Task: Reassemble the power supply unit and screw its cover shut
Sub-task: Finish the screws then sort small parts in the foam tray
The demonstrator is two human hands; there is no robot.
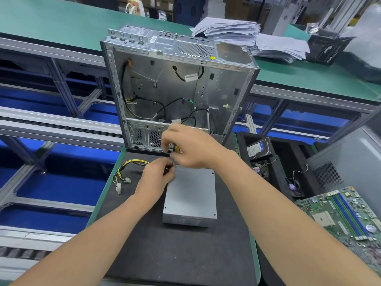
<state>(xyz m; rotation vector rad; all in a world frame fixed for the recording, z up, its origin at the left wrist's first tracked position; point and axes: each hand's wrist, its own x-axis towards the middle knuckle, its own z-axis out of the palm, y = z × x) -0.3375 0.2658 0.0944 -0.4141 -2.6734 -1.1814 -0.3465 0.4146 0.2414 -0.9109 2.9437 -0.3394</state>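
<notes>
On black mat [185, 254], power supply unit [191, 195] amid green workshop benches [61, 23].

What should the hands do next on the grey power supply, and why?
Probably turn the screwdriver to drive the screw at the far left corner of the cover: the right hand grips its handle, and the left hand steadies the tip there.

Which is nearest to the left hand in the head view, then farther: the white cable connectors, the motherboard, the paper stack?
From the left hand:
1. White cable connectors, just to its left on the mat.
2. Motherboard, far right, near edge.
3. Paper stack, far back right, behind the case.
</notes>
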